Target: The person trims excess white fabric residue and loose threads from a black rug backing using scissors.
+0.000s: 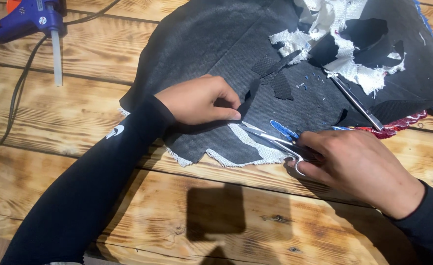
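Gripping scissors (275,141), right hand (361,169) seen nearest, fingers closed round handles, blades parted at edge of black fabric (216,44). Fabric edge pinched by left hand (196,100), fingers curled shut on it. Second metal tool (357,104) laid beyond on fabric. White scraps (346,61) farther. Blue glue gun (25,19) placed far left on wooden table (79,64).

A wooden table (103,64) of broad planks with scorched dark grain fills the whole view, its boards running left to right with narrow gaps between them. Strong light falls from above, casting a hard-edged dark shadow (215,208) on the near planks.
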